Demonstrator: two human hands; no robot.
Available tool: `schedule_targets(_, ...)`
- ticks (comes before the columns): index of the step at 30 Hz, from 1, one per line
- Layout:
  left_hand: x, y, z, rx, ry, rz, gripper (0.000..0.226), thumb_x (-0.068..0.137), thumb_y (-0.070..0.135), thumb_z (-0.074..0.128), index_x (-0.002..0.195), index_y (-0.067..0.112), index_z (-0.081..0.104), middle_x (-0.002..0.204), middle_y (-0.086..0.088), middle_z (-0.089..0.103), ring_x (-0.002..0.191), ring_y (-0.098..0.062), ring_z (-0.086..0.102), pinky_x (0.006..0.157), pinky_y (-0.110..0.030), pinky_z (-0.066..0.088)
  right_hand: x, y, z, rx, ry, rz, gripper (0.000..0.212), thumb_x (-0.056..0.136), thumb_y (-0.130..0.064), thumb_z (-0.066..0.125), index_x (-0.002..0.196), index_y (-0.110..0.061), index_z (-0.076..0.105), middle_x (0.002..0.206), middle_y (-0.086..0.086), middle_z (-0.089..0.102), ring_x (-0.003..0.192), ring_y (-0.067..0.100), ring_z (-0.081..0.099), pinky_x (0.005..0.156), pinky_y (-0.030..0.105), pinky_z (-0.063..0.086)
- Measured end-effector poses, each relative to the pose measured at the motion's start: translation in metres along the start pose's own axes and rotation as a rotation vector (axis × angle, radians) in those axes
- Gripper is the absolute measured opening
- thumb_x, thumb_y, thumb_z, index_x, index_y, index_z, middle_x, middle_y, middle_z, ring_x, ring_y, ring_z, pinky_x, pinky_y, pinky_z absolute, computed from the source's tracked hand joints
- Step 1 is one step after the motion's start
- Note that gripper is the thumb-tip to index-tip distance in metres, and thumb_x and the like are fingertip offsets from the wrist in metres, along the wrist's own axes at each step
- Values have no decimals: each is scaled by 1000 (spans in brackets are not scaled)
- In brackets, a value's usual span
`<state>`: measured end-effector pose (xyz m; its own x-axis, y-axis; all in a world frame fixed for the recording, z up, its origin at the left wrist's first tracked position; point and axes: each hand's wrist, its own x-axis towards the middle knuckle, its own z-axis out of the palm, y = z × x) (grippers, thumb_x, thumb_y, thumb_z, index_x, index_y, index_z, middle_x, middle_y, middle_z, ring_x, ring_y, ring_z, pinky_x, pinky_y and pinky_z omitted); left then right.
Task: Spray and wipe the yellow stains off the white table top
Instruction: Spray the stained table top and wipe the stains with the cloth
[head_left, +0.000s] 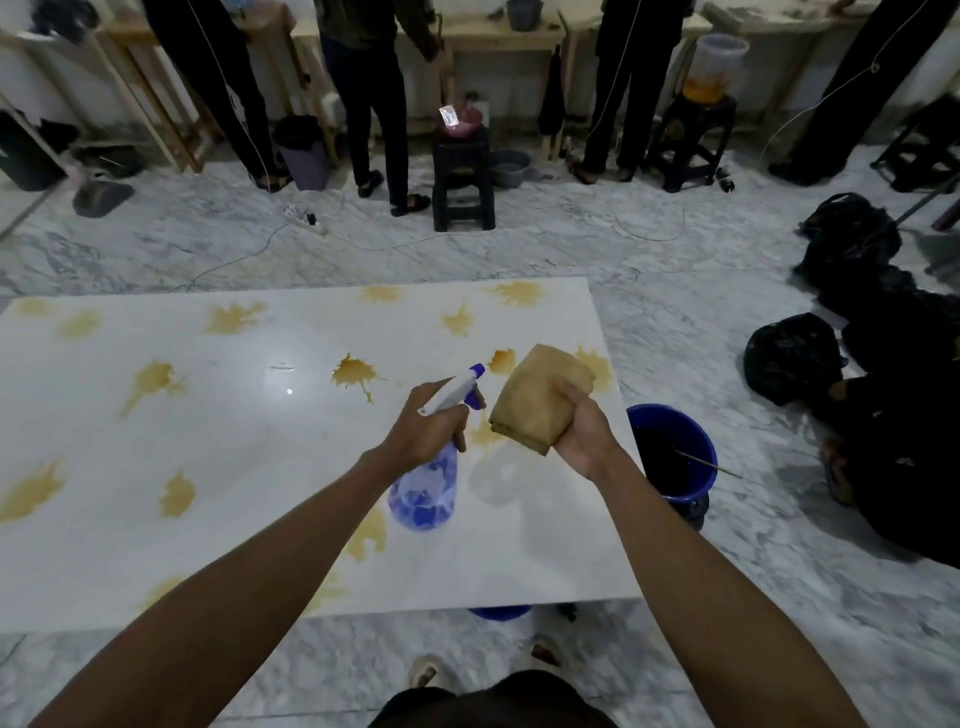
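While yellow stains (150, 382) blotch the white table (218, 545) from its left edge across to the right, the left hand (426, 428) grips the neck of a blue spray bottle (427, 483), fingers curled at the trigger, nozzle aimed toward the far right. Just beside it, the right hand (582, 434) clutches a folded tan cloth (540, 397) above the table's right part. Beyond the right edge a blue bucket (696, 441) of dark water stands on the marble floor (675, 332).
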<state>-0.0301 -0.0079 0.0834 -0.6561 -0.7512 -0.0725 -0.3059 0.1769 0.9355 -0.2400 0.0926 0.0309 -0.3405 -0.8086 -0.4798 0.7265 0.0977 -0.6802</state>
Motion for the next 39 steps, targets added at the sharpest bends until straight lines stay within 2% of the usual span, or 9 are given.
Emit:
schedule_targets(2,0,14,-8,6,-53,-17,40,80,5,50,62,32,72,57,-8,57,46,-27,59,50,-29,52,0,-1,15,-17,-23,1,43,103,-30,51,139,-5,51,135,15,63,127,30,58,106,47,48)
schedule_targets(5,-1,24,-24,22,-105,-72,45,84,9,48,51,32,68,49,4,58,42,-22,61,50,-25,50,2,3,38,-68,-33,-11,46,101,-31,52,139,-4,51,136,17,61,127,33,58,110,52,43)
schedule_targets(10,-4,15,-51,63,-107,-168,22,80,9,50,82,-7,65,67,-15,59,42,-26,63,48,-26,50,4,15,71,-131,-30,-47,48,101,-36,48,136,-3,50,133,19,62,123,30,60,101,45,50)
schedule_targets(16,-8,6,-69,72,-77,-223,25,75,18,54,73,-5,63,72,-28,61,42,-28,61,50,-29,49,11,33,95,-180,-34,-51,51,100,-43,47,132,-5,54,129,16,66,122,26,62,106,45,47)
schedule_targets(21,-1,2,-67,83,-102,-322,16,69,16,54,62,1,52,49,-6,53,43,-33,64,50,-26,44,20,35,95,-110,-28,-30,55,99,-49,49,134,-7,55,131,14,66,127,27,59,112,47,42)
schedule_targets(23,8,2,-64,81,-103,-350,14,75,11,57,63,6,50,48,-1,49,44,-34,66,49,-27,43,29,32,94,-101,-19,-14,56,98,-49,51,136,-8,54,132,13,65,127,27,59,114,49,40)
schedule_targets(30,48,-6,-51,66,-100,-438,27,65,17,55,70,-9,57,62,-21,55,44,-35,63,56,-30,46,66,22,82,-80,46,67,56,99,-47,50,137,-6,53,131,17,65,121,29,63,107,47,47)
schedule_targets(32,61,-11,-47,73,-104,-477,23,66,18,55,74,-3,60,55,-10,52,44,-34,63,58,-31,46,75,19,80,-92,50,95,53,100,-45,51,135,-6,56,128,16,67,119,29,64,104,45,49)
schedule_targets(39,98,-28,-28,-6,-25,-573,39,70,25,58,91,-6,66,93,-28,68,48,-31,66,58,-35,55,101,26,56,-218,-6,175,46,102,-42,49,129,-8,61,121,12,71,106,25,71,85,39,58)
